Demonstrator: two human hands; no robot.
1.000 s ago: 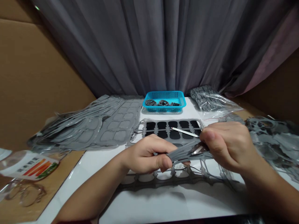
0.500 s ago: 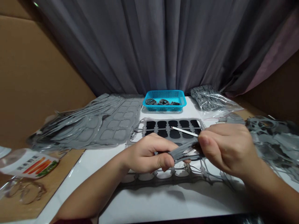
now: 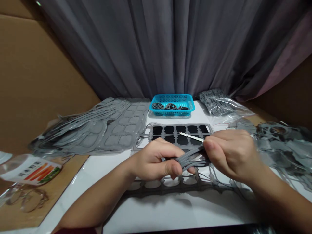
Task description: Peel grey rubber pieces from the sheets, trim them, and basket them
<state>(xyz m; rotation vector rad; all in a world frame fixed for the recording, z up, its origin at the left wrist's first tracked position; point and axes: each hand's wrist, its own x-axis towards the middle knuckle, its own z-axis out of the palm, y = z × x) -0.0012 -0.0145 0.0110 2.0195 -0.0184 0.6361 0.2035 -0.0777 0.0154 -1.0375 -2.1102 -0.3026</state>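
Note:
My left hand (image 3: 156, 161) is closed on a bunched strip of grey rubber sheet (image 3: 188, 160), pinched between thumb and fingers. My right hand (image 3: 231, 154) is closed on the other end of that strip and also holds a thin white-tipped tool (image 3: 191, 136) that points left over the sheet. The rest of the grey rubber sheet (image 3: 181, 131), with dark rounded cells, lies flat on the white table (image 3: 156, 211) beneath both hands.
A blue basket (image 3: 172, 104) with dark rubber parts stands at the back. A pile of grey sheets (image 3: 97, 128) lies left, grey scrap (image 3: 285, 143) right, a plastic bag of parts (image 3: 219, 104) back right. A labelled packet (image 3: 31, 170) and eyeglasses (image 3: 24, 198) rest at the left edge.
My right hand has shifted slightly left towards my left hand, bunching the rubber strip tighter. The tool moved with it.

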